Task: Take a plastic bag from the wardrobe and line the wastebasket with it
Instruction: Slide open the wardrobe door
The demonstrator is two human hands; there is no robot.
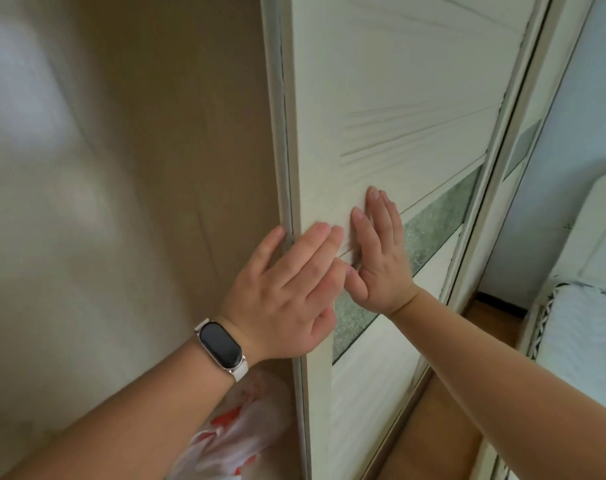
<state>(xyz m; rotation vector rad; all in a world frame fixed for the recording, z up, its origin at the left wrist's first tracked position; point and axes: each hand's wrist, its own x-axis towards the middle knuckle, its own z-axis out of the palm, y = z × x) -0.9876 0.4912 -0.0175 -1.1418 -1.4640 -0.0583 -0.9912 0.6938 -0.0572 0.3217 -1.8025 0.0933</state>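
Note:
The cream sliding wardrobe door (391,109) fills the middle of the view, with a frosted greenish glass strip across it. My left hand (287,292), with a smart band on its wrist, lies flat on the door's left edge, fingers spread and one finger curled around the edge. My right hand (381,251) presses flat on the door panel just to the right, fingers together and pointing up. Neither hand holds anything. Low down, inside the opening left of the door, a white plastic bag with red print (235,431) shows below my left forearm. No wastebasket is in view.
The beige inner wall of the wardrobe (138,202) takes up the left half. A second door and its frame (523,150) stand to the right. Beyond are wooden floor (433,438), a pale wall and the white corner of a bed (585,327).

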